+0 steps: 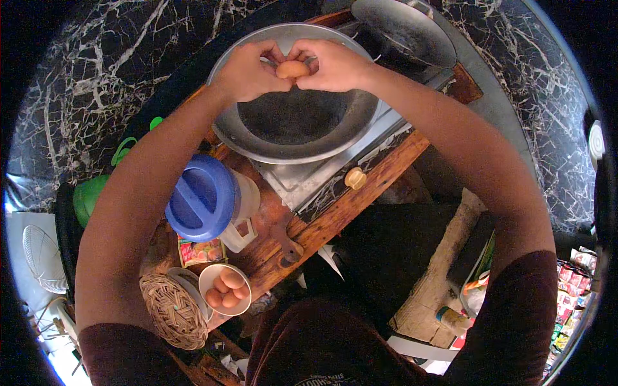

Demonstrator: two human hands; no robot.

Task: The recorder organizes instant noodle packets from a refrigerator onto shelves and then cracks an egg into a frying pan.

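Observation:
A brown egg [292,70] is held between the fingertips of my left hand [253,70] and my right hand [334,67]. Both thumbs are close together on its near side. Whether its shell is cracked is too small to tell. Below my hands sits a wide metal wok [289,155] with a dark bottom, on a gas stove [294,186]. Several more brown eggs [230,300] lie in a white bowl [202,281] at the near left of the wooden counter [285,263].
A jug with a blue lid [200,198] stands left of the stove, beside a seasoning packet [200,252] and a woven rattan piece [174,311]. The stove knob [355,178] faces me. A second pan [408,31] is at the back right.

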